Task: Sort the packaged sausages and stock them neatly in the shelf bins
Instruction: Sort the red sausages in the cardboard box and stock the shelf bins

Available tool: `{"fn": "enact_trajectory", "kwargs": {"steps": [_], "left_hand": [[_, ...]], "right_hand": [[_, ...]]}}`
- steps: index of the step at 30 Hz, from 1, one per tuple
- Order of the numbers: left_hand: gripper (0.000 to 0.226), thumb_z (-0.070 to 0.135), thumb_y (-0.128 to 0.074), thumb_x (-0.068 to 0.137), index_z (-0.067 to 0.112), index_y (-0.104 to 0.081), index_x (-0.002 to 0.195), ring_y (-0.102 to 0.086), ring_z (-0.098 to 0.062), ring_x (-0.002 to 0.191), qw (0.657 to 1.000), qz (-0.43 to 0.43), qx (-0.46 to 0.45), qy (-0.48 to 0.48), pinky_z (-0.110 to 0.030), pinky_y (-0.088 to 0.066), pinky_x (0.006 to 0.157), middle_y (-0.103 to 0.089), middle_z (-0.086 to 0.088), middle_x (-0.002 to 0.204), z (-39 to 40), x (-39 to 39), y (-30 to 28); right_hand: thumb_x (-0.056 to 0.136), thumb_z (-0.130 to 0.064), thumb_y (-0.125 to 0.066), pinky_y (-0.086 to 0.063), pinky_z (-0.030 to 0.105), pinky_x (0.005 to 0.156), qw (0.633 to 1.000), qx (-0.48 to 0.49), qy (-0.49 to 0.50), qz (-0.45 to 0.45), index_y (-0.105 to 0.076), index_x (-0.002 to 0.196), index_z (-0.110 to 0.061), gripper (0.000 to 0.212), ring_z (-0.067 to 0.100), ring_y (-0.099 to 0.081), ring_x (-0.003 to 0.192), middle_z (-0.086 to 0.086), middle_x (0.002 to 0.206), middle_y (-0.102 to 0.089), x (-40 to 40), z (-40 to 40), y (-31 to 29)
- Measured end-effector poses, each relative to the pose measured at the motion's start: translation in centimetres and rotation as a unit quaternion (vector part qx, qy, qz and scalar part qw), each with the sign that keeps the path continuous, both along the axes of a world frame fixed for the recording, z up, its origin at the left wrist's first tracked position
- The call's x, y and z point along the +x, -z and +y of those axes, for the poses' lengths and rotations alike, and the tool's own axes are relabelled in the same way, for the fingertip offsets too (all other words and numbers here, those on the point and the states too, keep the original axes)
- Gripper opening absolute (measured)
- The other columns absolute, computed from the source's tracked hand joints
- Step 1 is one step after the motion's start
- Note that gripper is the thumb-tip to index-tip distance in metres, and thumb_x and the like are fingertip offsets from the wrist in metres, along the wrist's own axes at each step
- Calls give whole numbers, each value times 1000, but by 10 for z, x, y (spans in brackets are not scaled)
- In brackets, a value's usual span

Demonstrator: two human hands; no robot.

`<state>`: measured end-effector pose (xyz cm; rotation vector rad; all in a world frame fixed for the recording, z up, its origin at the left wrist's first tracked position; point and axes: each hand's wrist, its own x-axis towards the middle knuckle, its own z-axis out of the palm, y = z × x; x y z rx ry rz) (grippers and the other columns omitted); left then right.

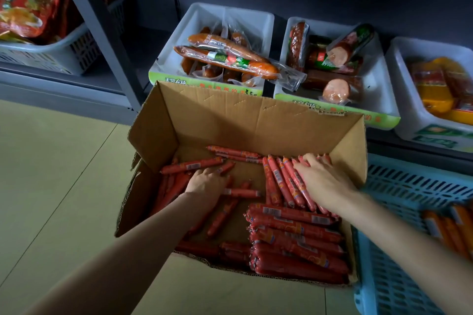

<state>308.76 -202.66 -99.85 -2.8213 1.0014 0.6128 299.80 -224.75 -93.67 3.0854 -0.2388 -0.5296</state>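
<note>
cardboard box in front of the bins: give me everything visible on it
The cardboard box is plain brown corrugated board, open-topped, its flaps folded outward and its edges ragged. It sits on the floor against the white shelf bins, a blue crate at its right side. Inside lie red packaged sausages: neat stacks at the right, loose ones scattered left, bare cardboard mid-floor. Both hands are inside: the left hand on loose sausages, the right hand flat on an upright row.

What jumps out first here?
The open cardboard box at centre, scattered with red sausages, both hands inside: left hand on loose sticks, right hand on an upright-leaning row. Behind it, white bins hold bigger vacuum-packed sausages.
</note>
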Motion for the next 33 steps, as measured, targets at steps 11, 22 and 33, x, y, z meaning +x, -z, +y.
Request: {"fn": "enact_trajectory", "kwargs": {"steps": [11, 22, 33], "left_hand": [[56, 40, -61, 71, 15, -63, 121, -56, -18, 116, 947, 137, -281, -74, -20, -38, 94, -62, -6, 124, 34, 8, -31], [56, 32, -63, 87, 17, -43, 137, -50, -26, 119, 979, 184, -80, -37, -28, -39, 95, -53, -9, 127, 15, -10, -30], [64, 32, -51, 94, 20, -18, 147, -38, -34, 130, 988, 104, 72, -94, -38, -39, 103, -23, -15, 146, -3, -42, -1]], "right_hand": [[83, -17, -69, -33, 22, 77, 951, 307, -18, -40, -64, 111, -20, 28, 16, -54, 102, -1, 106, -62, 44, 52, 17], [85, -2, -65, -55, 29, 66, 814, 560, 108, -114, -61, 87, -18, 17, 17, -62, 66, 1, 77, -65, 47, 48, -18], [89, -12, -61, -54, 50, 85, 846, 464, 222, -139, -54, 108, -13, 21, 25, -68, 78, 1, 91, -61, 47, 21, 1]]}}
